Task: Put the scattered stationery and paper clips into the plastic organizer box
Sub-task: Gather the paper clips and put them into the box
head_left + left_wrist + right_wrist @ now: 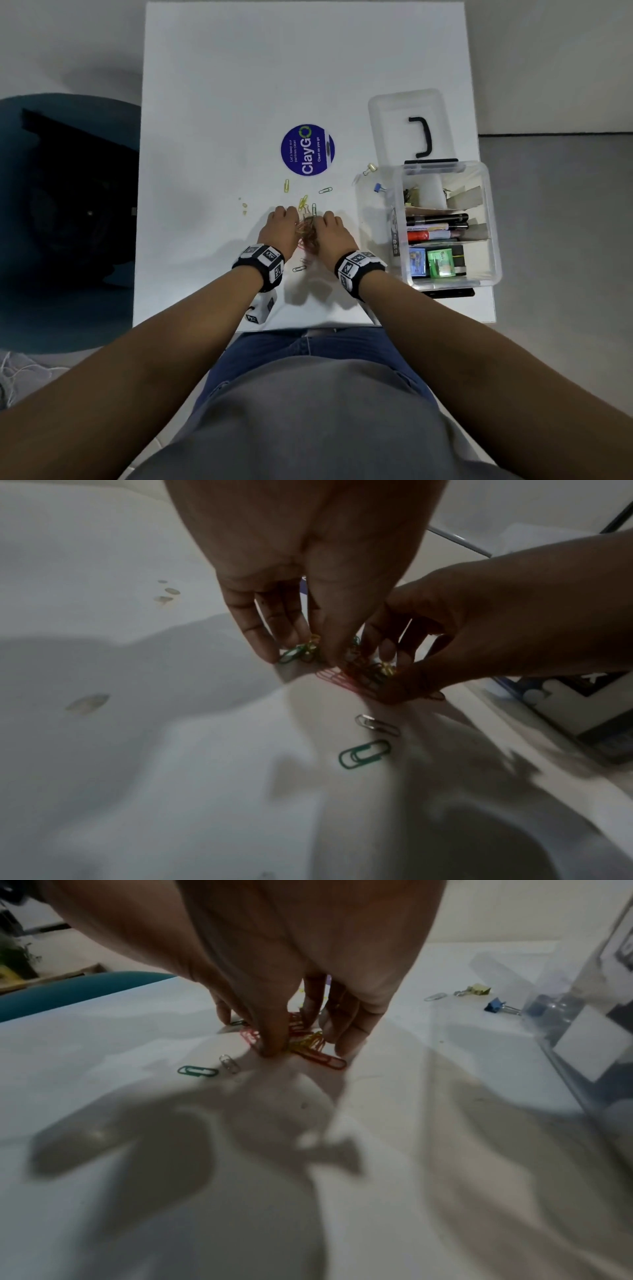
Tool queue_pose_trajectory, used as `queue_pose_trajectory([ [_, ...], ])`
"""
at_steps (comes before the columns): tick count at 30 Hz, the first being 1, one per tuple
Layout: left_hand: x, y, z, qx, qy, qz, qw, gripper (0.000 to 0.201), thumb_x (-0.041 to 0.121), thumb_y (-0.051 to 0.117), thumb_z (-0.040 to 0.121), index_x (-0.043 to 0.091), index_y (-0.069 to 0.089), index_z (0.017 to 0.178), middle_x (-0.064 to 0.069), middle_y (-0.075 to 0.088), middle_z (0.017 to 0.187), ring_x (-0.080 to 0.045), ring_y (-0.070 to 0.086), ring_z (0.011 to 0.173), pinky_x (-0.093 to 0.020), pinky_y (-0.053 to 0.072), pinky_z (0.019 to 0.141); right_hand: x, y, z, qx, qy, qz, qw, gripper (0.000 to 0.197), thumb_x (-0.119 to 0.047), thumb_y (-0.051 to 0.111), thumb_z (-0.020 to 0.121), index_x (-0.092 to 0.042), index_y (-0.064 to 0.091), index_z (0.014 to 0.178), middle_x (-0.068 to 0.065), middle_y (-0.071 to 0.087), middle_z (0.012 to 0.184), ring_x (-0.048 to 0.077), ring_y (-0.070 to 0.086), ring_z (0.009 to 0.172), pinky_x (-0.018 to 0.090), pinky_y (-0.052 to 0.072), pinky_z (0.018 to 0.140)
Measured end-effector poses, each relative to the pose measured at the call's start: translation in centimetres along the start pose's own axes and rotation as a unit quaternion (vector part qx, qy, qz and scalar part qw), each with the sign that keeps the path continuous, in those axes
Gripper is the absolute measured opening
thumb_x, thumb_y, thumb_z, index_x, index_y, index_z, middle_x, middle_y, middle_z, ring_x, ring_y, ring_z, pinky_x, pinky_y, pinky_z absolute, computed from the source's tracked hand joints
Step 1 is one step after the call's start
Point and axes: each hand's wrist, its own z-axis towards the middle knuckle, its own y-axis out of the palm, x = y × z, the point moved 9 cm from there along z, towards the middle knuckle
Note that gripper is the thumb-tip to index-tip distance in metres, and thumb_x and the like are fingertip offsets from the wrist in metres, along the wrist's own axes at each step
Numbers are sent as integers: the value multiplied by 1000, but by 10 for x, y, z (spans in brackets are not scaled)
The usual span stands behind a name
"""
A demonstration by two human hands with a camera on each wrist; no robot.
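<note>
A tangle of coloured paper clips (307, 233) (356, 674) (308, 1042) lies mid-table. My left hand (284, 219) (301, 653) pinches clips at its left side between fingers and thumb. My right hand (330, 222) (304, 1045) grips the right side, thumb down on the heap. More clips lie scattered beyond the hands (303, 202). A green clip (365, 754) (198, 1071) and a silver one (377, 725) lie loose near my wrists. The clear organizer box (399, 192) stands open at the right, holding markers and small boxes. A gold binder clip (370, 168) and a blue one (378, 187) lie beside it.
The box lid (407, 116) with a black handle lies behind the box. A round blue sticker (307, 149) marks the table's middle. A teal chair (68, 222) stands left of the table. A small tagged white cube (262, 308) sits by the near edge.
</note>
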Motion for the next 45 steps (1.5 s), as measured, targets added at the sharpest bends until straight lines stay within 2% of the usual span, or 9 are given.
queue_pose_trajectory([
  [6, -13, -3, -6, 0, 23, -2, 1000, 11, 14, 51, 92, 12, 54, 103, -9, 53, 107, -29, 50, 102, -42, 47, 76, -2, 4, -2, -31, -10, 20, 999, 33, -13, 53, 93, -5, 49, 125, 16, 46, 123, 33, 50, 110, 41, 47, 84],
  [11, -31, -7, -15, 18, 9, -38, 999, 4, 17, 53, 92, 15, 56, 94, -4, 54, 94, -27, 53, 90, -36, 45, 72, 7, -7, -1, -15, -18, 23, 999, 28, 9, 45, 85, -1, 53, 110, 17, 52, 113, 35, 58, 92, 37, 45, 73],
  [15, -36, -19, -22, 37, -13, -78, 996, 4, 18, 56, 91, 18, 59, 88, -1, 56, 87, -25, 57, 85, -32, 41, 68, 18, -20, 0, -7, 0, 54, 999, 19, 6, 46, 89, -2, 56, 104, 15, 54, 109, 32, 60, 88, 33, 44, 71],
  [19, -25, -44, -36, 76, -2, -178, 981, 1, 18, 63, 89, 18, 63, 89, -2, 65, 91, -20, 61, 84, -35, 51, 78, 32, -50, -6, 44, 50, 161, 985, 10, -6, 52, 92, -6, 62, 94, 9, 62, 97, 26, 60, 88, 32, 48, 75],
  [26, 61, -100, -53, 117, 65, -302, 944, 4, 19, 66, 88, 16, 64, 88, 4, 67, 86, 0, 58, 77, -13, 49, 72, 62, -133, -47, 149, 49, 376, 913, 5, -7, 63, 89, -10, 63, 85, 4, 67, 75, 20, 65, 68, 36, 60, 68],
  [31, 160, -112, -35, 118, 130, -319, 931, 5, 19, 66, 89, 14, 65, 91, 5, 67, 84, 4, 56, 71, -6, 45, 66, 123, -204, -90, 264, 69, 385, 882, 4, -13, 66, 88, -9, 65, 88, 3, 71, 79, 17, 68, 67, 28, 59, 63],
  [36, 250, -83, -9, 101, 170, -261, 945, 6, 20, 64, 88, 17, 62, 92, 2, 67, 77, -12, 62, 70, -28, 52, 69, 195, -230, -117, 342, 141, 378, 848, 3, -12, 66, 88, -13, 63, 87, 3, 67, 77, 24, 68, 70, 39, 60, 65],
  [40, 297, -55, 9, 94, 181, -180, 962, 8, 18, 61, 89, 14, 62, 96, -4, 70, 87, -23, 65, 81, -34, 52, 72, 231, -224, -107, 341, 199, 339, 854, 5, -12, 62, 88, -15, 62, 84, 4, 68, 80, 27, 69, 77, 45, 59, 74],
  [45, 306, -33, 20, 42, 200, -120, 971, 31, 5, 52, 90, 16, 60, 118, -6, 65, 112, -21, 61, 94, -28, 46, 82, 236, -217, -96, 283, 216, 256, 899, 20, -9, 54, 91, -6, 68, 105, 12, 71, 106, 25, 67, 97, 29, 52, 83],
])
